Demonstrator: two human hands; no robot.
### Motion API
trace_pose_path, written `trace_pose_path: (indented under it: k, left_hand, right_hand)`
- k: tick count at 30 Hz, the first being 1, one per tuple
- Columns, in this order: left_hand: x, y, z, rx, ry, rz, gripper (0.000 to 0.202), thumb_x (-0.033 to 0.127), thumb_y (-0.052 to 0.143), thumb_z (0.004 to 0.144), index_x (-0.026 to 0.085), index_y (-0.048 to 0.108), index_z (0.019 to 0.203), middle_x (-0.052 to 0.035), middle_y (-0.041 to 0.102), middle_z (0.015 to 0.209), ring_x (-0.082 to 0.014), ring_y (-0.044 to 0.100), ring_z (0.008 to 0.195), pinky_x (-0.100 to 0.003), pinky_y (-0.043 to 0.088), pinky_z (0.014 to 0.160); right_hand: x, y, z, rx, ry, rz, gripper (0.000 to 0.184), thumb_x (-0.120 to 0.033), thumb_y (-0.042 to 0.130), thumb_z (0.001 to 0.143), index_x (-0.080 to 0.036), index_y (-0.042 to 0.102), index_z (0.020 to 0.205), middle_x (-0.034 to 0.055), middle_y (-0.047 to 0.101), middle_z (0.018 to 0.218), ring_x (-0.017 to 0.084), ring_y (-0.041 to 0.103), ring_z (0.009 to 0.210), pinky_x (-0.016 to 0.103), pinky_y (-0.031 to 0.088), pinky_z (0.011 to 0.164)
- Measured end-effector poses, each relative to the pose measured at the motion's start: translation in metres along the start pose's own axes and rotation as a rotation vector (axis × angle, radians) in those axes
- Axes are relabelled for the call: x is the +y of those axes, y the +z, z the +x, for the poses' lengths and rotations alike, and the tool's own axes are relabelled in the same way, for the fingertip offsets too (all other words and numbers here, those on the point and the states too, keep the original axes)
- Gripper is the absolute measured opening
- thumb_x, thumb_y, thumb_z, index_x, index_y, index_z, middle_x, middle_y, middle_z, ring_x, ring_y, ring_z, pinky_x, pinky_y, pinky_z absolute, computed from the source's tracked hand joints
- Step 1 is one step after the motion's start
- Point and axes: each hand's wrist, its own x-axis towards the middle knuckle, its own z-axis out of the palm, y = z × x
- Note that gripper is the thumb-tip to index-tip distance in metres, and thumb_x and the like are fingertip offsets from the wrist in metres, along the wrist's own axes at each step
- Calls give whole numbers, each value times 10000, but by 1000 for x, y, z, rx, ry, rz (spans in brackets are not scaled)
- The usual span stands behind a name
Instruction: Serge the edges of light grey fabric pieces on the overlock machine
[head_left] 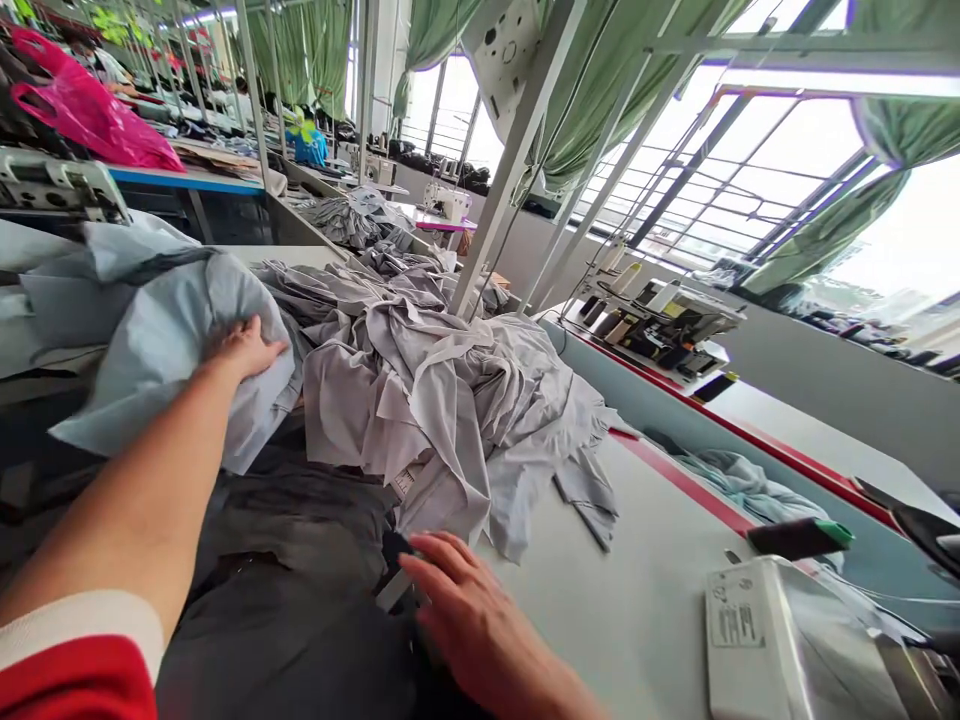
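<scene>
My left hand (pixel 247 346) reaches out and rests palm down on a pale blue-grey fabric bundle (pixel 161 340), fingers spread over it. My right hand (pixel 469 605) lies near the table's front, fingers stretched and pressing on the edge of dark grey cloth (pixel 292 590) and a small dark piece beside a white strip. A large heap of light grey garments (pixel 427 390) lies between the two hands, spilling across the white table (pixel 630 600).
A white sewing machine head (pixel 780 640) stands at the lower right, with a black tool with a green tip (pixel 802 537) behind it. White metal posts (pixel 510 160) rise from the table. A thread stand (pixel 660 320) and a pink bag (pixel 90 110) sit farther off.
</scene>
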Motion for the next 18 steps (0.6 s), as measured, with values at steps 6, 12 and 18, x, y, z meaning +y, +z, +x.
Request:
trace_pose_path:
  k: [6,12,18]
  left_hand:
    - [-17,30,8,-73,-115,83,486,378,614,868,171,494,1291,-122,432,1400,-316,393,1308,-603,302,1083]
    - [-2,49,37,-120,-159,115,491,371,647,844,161,519,1269,-129,399,1438,-347,297,1373,-661,179,1111]
    - [-14,73,38,-181,-88,162,366,310,609,879,128,557,1193,-118,504,1324,-288,439,1271,-585,333,1060]
  right_hand:
    - [83,6,-68,203,173,-460,445,-216,503,928,-197,451,1370,108,479,1415,299,429,1310,482,500,972]
    - [95,13,-64,143,208,-529,473,-277,496,938,-203,431,1401,82,434,1459,293,423,1320,498,445,1004]
    - [97,10,-65,144,192,-496,455,-257,458,951,-177,431,1398,85,431,1459,275,385,1341,471,383,1021]
